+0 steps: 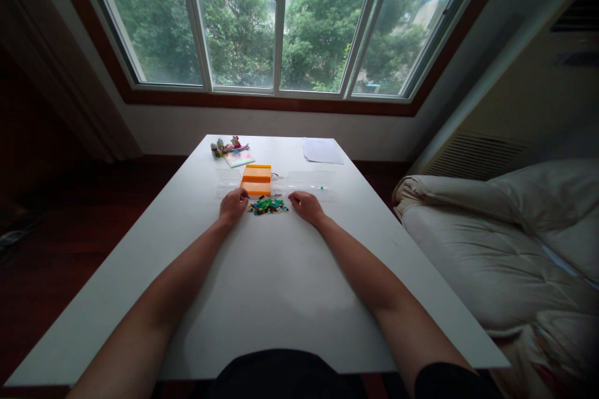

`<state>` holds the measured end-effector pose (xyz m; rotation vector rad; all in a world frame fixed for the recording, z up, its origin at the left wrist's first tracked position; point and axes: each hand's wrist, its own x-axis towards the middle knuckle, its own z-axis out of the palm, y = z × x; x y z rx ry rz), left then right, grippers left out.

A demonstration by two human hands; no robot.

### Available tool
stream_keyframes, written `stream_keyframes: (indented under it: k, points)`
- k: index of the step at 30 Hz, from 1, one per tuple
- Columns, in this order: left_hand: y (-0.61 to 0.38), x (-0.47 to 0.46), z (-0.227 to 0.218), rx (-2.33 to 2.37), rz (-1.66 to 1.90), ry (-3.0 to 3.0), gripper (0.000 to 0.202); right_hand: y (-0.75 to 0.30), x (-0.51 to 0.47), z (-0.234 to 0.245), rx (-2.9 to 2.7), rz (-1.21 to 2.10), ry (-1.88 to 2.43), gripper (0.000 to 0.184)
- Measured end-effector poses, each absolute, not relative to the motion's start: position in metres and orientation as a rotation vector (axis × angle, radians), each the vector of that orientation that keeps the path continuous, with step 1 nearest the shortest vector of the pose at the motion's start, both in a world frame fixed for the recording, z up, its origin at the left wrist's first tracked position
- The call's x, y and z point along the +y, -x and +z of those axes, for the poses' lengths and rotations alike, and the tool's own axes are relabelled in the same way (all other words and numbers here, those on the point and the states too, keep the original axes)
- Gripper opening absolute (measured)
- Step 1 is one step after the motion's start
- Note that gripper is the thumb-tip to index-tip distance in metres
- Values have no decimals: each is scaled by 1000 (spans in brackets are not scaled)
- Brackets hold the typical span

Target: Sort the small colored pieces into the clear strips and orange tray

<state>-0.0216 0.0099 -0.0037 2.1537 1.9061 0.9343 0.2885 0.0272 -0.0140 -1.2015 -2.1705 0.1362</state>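
Small colored pieces (267,206) are lying in a loose heap on the white table (276,287), between the two hands, with green standing out most and blue, yellow and dark bits mixing in. The left hand (234,204) is resting just beside the heap's left edge, its fingers curling inward; a tiny bluish speck is showing at the fingertips, but I cannot tell whether they are pinching it. The right hand (305,204) is curling at the heap's right edge, fingertips pointing toward the pieces, and I cannot tell whether anything is sitting between them. Just behind the heap, an orange tray (256,188) is lying with a raised ridge running across its middle. Clear plastic containers are flanking it: the left container (227,179) is lying behind the left hand, and the right container (299,179) is lying behind the right hand, with a small green piece (321,187) showing there. Farther back, toy figures (229,147) are standing near a pale colored card (240,159) on the left, while white paper (322,151) is lying toward the right corner.
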Motion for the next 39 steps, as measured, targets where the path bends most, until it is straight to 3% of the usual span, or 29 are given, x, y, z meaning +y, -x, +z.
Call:
stream_keyframes:
  k: [5, 14, 26, 34, 39]
  points:
    - [25, 12, -2, 1955, 1036, -2009, 12, -283, 26, -16, -2235, 180, 1120, 17]
    - [35, 19, -5, 1964, 1356, -1970, 20, -276, 23, -17, -2415, 117, 1057, 32]
    - [52, 34, -16, 1998, 1462, -1701, 23, -282, 25, -17, -2309, 108, 1170, 20]
    - [58, 42, -23, 1984, 1492, -1563, 49, -283, 25, -17, -2299, 99, 1228, 24]
    - [58, 42, -24, 2004, 1513, -1580, 49, -283, 25, -17, -2328, 83, 1216, 23]
